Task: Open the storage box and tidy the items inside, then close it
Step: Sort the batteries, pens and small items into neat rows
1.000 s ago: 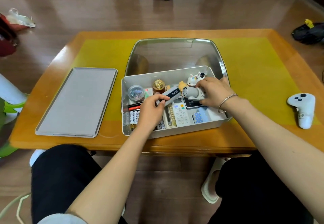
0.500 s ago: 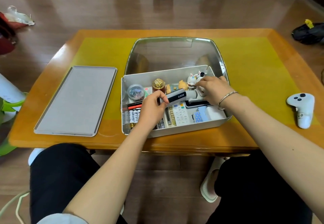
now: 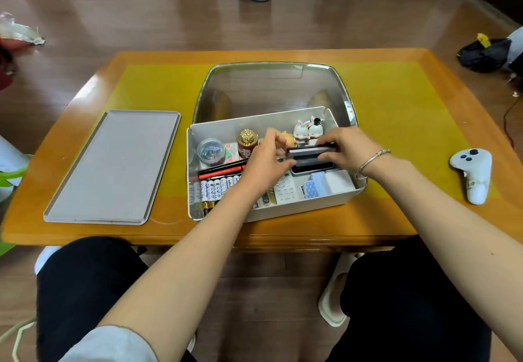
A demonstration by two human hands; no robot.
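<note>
Both hands held one dark rectangular case level above the open storage box: our left hand pinched its left end, our right hand curled over its right end. We sat at a wooden table with a yellow mat. On it, the grey lid lay flat, left of the box and apart from it. Behind the box rested a clear tray. To the right lay a white controller. Inside the box we saw batteries in a row, red pens, a gold-capped jar and two small figurines.
</note>
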